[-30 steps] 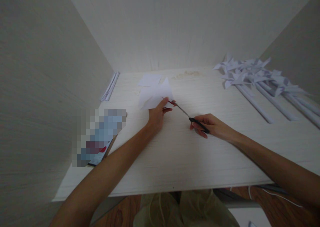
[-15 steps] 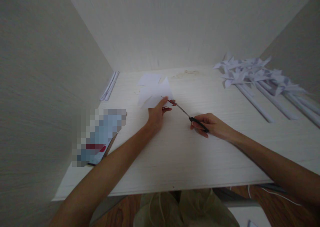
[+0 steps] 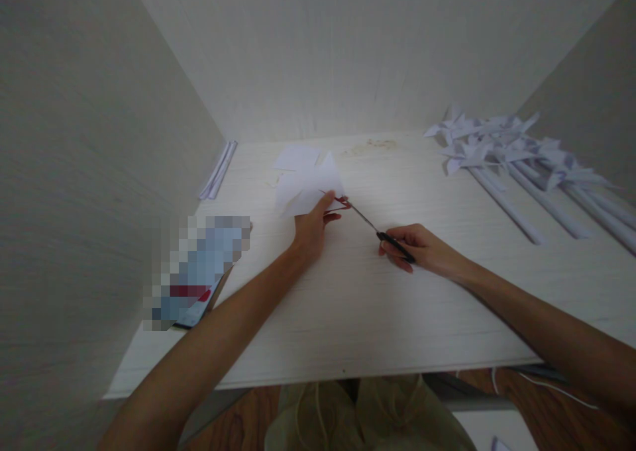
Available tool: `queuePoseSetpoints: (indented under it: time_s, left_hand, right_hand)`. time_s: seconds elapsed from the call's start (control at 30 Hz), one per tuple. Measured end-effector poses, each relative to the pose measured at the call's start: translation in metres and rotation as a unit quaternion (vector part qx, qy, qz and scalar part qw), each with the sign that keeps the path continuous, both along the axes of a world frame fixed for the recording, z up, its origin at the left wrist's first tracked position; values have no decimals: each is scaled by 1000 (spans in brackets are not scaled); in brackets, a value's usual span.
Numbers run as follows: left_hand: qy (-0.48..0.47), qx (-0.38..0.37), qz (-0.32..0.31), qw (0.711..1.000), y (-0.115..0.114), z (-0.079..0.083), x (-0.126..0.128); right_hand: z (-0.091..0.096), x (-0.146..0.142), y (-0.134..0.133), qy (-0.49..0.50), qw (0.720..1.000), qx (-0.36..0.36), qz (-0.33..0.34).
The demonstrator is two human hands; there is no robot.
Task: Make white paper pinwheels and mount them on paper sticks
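My left hand [image 3: 314, 222] pinches a white sheet of paper [image 3: 311, 183] near its right lower corner, thumb on top. Slits run into the sheet from its edges. My right hand [image 3: 410, 246] is wrapped round the black handle of a pair of scissors [image 3: 365, 216], whose blades point up and left to the paper beside my left fingers. Whether the blades are closed fully on the paper is hard to make out. Partly under the held sheet's far edge, a second white paper piece [image 3: 297, 157] lies on the table.
Several white paper pinwheels [image 3: 497, 146] with rolled paper sticks lie at the right of the white table [image 3: 318, 332]. Rolled paper sticks [image 3: 218, 169] rest by the left wall. A pixelated phone [image 3: 203, 272] lies left of my left forearm. Walls enclose the back and sides.
Both hands stay in nearly the same place. The held paper's lower right edge has shifted slightly near the scissor blades.
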State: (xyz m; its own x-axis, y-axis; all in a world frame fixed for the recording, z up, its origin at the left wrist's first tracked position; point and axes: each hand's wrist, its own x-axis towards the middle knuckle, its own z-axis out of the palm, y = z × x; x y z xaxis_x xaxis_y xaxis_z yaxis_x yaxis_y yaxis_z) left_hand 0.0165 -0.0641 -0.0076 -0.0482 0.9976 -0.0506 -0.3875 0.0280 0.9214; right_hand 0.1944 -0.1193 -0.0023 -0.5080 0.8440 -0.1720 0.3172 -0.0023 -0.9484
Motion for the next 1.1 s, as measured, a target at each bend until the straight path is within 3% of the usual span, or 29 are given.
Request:
queuePoseSetpoints:
  time_s: [0.53, 1.1]
  left_hand:
    - [-8, -11, 36, 999, 3, -4, -1]
    - [-2, -6, 9, 1000, 1, -1, 0]
  right_hand:
    - [0, -1, 0, 1, 1000, -4, -8]
    - [-1, -1, 0, 5, 1000, -2, -21]
